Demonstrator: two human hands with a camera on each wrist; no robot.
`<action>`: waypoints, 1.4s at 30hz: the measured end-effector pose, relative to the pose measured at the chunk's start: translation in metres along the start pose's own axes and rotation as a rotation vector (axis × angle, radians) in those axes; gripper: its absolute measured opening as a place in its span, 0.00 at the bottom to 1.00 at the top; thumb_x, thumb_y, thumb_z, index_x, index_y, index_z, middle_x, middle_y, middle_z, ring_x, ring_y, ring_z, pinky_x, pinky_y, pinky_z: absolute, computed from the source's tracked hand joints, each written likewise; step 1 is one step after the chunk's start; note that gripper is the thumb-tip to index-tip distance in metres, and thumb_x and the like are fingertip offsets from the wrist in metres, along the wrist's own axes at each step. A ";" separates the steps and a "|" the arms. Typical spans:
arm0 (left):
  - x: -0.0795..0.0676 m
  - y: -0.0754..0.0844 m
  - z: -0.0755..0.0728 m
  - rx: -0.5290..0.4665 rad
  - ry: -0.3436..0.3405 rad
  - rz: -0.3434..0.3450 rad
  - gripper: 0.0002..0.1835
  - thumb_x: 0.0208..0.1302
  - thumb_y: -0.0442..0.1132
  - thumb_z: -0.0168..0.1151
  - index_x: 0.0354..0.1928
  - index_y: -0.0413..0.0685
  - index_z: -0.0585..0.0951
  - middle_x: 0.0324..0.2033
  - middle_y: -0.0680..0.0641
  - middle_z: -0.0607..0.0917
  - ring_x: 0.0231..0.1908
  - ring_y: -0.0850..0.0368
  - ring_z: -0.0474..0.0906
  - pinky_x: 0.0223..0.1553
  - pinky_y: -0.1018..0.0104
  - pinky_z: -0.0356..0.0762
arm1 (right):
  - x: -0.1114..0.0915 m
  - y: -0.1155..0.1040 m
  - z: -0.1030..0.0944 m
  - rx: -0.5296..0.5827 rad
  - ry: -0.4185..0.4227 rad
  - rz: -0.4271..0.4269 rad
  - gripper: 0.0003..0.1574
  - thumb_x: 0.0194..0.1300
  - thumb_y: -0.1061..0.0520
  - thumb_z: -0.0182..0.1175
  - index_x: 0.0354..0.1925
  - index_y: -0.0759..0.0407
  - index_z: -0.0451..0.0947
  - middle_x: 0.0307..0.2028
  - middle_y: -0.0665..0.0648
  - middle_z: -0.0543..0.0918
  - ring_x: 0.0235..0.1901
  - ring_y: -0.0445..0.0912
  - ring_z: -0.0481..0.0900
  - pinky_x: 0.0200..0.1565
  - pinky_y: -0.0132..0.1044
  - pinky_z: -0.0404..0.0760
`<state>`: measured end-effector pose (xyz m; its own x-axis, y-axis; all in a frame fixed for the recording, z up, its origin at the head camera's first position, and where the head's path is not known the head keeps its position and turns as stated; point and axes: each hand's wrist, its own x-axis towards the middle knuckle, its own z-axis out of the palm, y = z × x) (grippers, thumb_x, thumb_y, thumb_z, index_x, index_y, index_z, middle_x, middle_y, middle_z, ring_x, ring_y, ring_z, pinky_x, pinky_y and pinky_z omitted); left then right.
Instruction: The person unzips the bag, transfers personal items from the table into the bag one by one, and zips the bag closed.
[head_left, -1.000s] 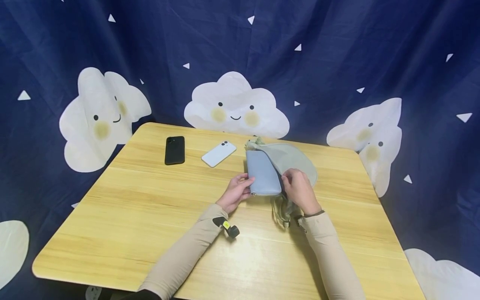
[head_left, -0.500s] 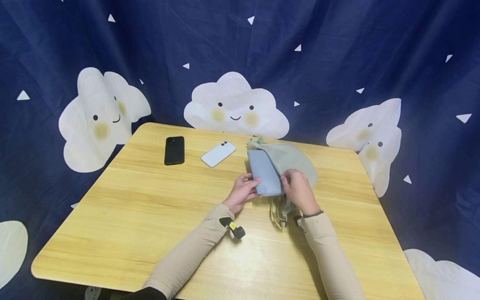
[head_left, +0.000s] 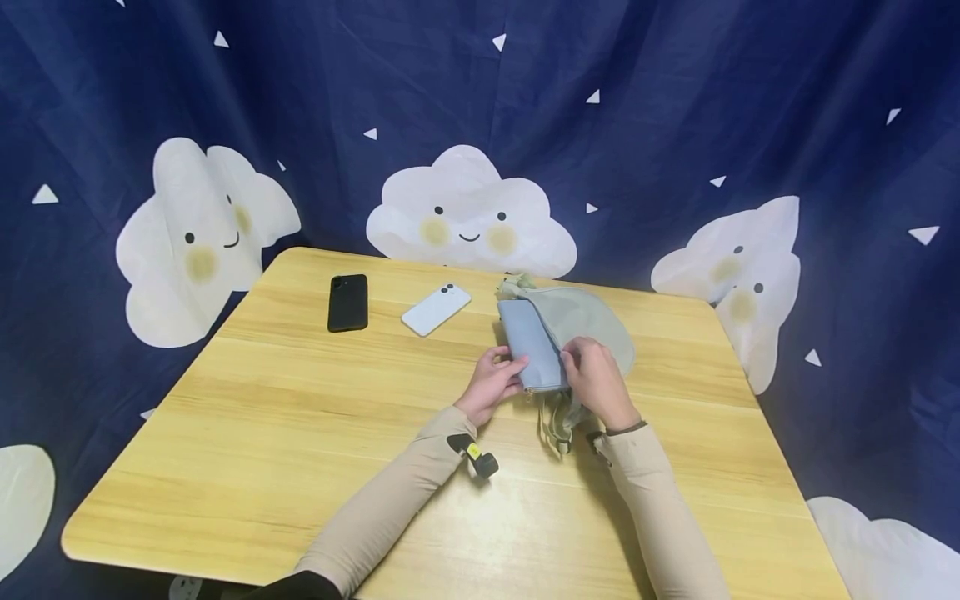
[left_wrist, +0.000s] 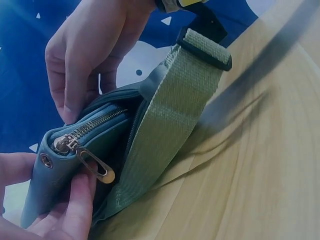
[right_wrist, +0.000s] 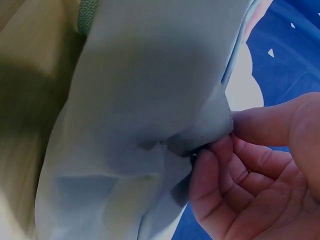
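A light blue zip wallet (head_left: 529, 342) is partly inside the opening of a sage-green bag (head_left: 596, 317). My left hand (head_left: 491, 385) holds the wallet's near left edge, thumb on top and fingers beneath. In the left wrist view, the wallet's zipper pull (left_wrist: 102, 167) hangs at its end, beside the bag's webbing strap (left_wrist: 172, 115). My right hand (head_left: 600, 379) pinches the edge of the bag's opening. The right wrist view shows the thumb and fingertips gripping a fold of the bag's fabric (right_wrist: 145, 90); the wallet's far side is hidden by the bag.
A black phone (head_left: 348, 302) and a white phone (head_left: 436, 309) lie at the back of the wooden table (head_left: 300, 450), left of the bag. A strap with a buckle (head_left: 557, 433) trails toward the front. Behind stands a dark blue cloud-print curtain (head_left: 480, 75).
My left hand has moved slightly right, sliding the wallet farther into the bag's opening. My right hand has kept its hold on the bag's edge. Both phones lie still.
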<state>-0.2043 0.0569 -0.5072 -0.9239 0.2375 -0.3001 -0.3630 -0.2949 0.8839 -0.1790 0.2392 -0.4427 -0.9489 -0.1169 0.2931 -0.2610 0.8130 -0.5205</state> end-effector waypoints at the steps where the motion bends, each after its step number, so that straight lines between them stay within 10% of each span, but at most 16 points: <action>1: 0.000 -0.001 0.001 0.002 0.002 0.002 0.32 0.71 0.37 0.65 0.71 0.38 0.61 0.64 0.28 0.79 0.55 0.40 0.86 0.55 0.55 0.87 | 0.000 0.000 0.000 0.004 0.000 0.002 0.06 0.70 0.65 0.62 0.38 0.69 0.82 0.36 0.67 0.87 0.36 0.58 0.85 0.42 0.53 0.85; 14: 0.003 -0.005 0.013 0.011 0.000 -0.016 0.34 0.70 0.36 0.66 0.71 0.37 0.60 0.63 0.28 0.79 0.50 0.45 0.88 0.53 0.56 0.88 | 0.000 -0.001 -0.001 0.069 0.011 -0.026 0.05 0.70 0.66 0.61 0.37 0.67 0.82 0.36 0.65 0.87 0.37 0.57 0.84 0.43 0.52 0.84; 25: 0.003 -0.001 0.010 0.038 -0.008 -0.027 0.33 0.69 0.36 0.67 0.70 0.36 0.63 0.60 0.30 0.78 0.37 0.56 0.87 0.51 0.58 0.89 | 0.001 0.000 0.001 0.080 0.015 -0.069 0.02 0.69 0.71 0.58 0.38 0.70 0.77 0.58 0.75 0.82 0.61 0.69 0.79 0.67 0.61 0.75; 42: -0.001 0.000 0.015 0.023 -0.010 -0.019 0.32 0.70 0.35 0.66 0.70 0.35 0.63 0.62 0.27 0.78 0.47 0.48 0.89 0.53 0.59 0.87 | 0.004 0.007 -0.005 0.216 -0.066 -0.116 0.03 0.73 0.70 0.55 0.39 0.66 0.72 0.61 0.71 0.82 0.63 0.67 0.79 0.61 0.58 0.82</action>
<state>-0.2017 0.0702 -0.5014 -0.9154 0.2526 -0.3134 -0.3776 -0.2691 0.8860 -0.1836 0.2474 -0.4417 -0.9179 -0.2452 0.3119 -0.3942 0.6518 -0.6479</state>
